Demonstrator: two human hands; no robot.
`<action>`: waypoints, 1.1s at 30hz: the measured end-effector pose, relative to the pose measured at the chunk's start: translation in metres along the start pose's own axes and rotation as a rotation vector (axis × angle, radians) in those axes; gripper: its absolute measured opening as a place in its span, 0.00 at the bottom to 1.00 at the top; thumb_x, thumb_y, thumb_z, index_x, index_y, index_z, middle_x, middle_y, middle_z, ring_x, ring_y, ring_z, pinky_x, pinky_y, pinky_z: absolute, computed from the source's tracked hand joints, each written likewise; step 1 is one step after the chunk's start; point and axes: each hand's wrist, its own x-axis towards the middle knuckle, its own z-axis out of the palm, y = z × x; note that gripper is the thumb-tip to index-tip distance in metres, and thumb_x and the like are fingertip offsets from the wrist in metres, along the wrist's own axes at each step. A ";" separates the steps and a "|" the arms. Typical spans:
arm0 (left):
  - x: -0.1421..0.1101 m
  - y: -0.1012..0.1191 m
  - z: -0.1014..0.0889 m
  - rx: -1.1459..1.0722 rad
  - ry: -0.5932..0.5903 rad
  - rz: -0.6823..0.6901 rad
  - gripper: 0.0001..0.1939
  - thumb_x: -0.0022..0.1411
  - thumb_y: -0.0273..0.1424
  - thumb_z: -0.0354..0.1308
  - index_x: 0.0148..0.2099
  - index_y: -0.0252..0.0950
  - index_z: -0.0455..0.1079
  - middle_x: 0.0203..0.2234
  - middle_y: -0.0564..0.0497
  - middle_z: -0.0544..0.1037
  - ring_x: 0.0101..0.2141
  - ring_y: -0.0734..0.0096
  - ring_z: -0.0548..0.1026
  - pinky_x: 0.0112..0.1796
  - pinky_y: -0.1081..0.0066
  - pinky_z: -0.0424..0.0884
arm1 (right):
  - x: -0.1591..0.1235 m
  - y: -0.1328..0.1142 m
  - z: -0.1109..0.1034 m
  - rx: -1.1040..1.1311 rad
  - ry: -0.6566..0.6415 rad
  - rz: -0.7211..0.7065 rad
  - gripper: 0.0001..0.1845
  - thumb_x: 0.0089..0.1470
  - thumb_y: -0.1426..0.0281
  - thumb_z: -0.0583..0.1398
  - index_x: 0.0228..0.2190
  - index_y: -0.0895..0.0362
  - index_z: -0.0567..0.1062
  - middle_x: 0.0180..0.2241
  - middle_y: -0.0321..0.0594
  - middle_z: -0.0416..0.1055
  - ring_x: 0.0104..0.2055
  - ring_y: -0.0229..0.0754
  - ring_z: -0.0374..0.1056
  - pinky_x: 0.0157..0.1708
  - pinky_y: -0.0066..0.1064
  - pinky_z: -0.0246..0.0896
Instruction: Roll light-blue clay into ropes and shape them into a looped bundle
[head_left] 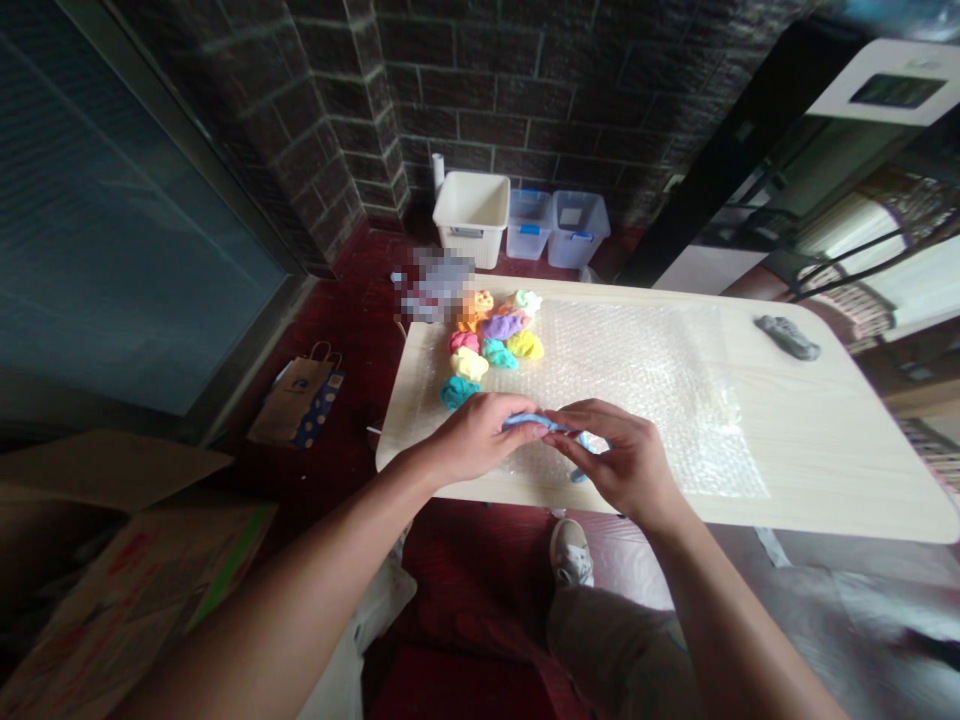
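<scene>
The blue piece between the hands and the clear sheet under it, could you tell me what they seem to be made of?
Blue piece: probably soft modelling clay, matte, stretched thin between left hand and right hand. Clear sheet: looks like plastic bubble wrap, glossy with a dotted bubbly texture.

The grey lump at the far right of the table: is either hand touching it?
No, the grey lump lies alone near the table's far right corner, while the left hand and right hand both pinch a blue clay strip over the bubble wrap.
</scene>
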 end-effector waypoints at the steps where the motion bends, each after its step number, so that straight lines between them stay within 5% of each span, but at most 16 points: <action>1: -0.001 -0.001 0.000 -0.032 -0.015 -0.008 0.12 0.72 0.37 0.58 0.41 0.34 0.77 0.31 0.51 0.79 0.35 0.69 0.76 0.35 0.73 0.68 | 0.000 0.000 0.000 -0.006 0.012 -0.010 0.08 0.63 0.65 0.68 0.43 0.49 0.88 0.39 0.44 0.84 0.39 0.48 0.81 0.40 0.40 0.77; 5: -0.004 -0.004 0.001 -0.206 -0.006 -0.019 0.21 0.63 0.40 0.70 0.54 0.35 0.74 0.44 0.46 0.83 0.44 0.63 0.80 0.43 0.69 0.72 | 0.000 0.002 0.000 -0.018 0.021 0.027 0.06 0.64 0.65 0.68 0.39 0.49 0.88 0.38 0.42 0.85 0.38 0.48 0.81 0.40 0.40 0.77; 7: -0.003 -0.004 0.002 -0.163 0.009 0.001 0.23 0.59 0.38 0.74 0.53 0.36 0.75 0.43 0.46 0.83 0.42 0.63 0.80 0.42 0.69 0.72 | -0.001 0.004 0.000 -0.017 0.011 0.058 0.06 0.63 0.64 0.68 0.39 0.49 0.87 0.38 0.42 0.85 0.38 0.48 0.81 0.41 0.40 0.77; 12: 0.000 -0.001 0.003 0.020 0.087 0.058 0.08 0.65 0.33 0.69 0.45 0.36 0.80 0.37 0.49 0.85 0.39 0.65 0.81 0.40 0.69 0.72 | -0.003 0.005 -0.001 0.018 -0.023 0.098 0.06 0.64 0.65 0.68 0.40 0.51 0.86 0.38 0.42 0.85 0.40 0.47 0.81 0.43 0.40 0.75; 28: 0.003 0.000 0.005 -0.007 0.093 0.076 0.09 0.69 0.36 0.65 0.45 0.36 0.81 0.38 0.50 0.86 0.39 0.67 0.82 0.42 0.71 0.72 | -0.002 0.007 0.003 0.025 0.038 0.127 0.07 0.63 0.66 0.68 0.37 0.56 0.86 0.36 0.43 0.85 0.37 0.46 0.81 0.39 0.37 0.74; 33: 0.010 0.003 0.006 0.050 0.192 0.119 0.10 0.68 0.37 0.65 0.42 0.35 0.81 0.37 0.48 0.86 0.40 0.64 0.82 0.42 0.69 0.72 | -0.001 0.007 0.000 0.190 0.087 0.182 0.09 0.62 0.64 0.69 0.41 0.56 0.86 0.40 0.44 0.86 0.41 0.46 0.81 0.42 0.37 0.76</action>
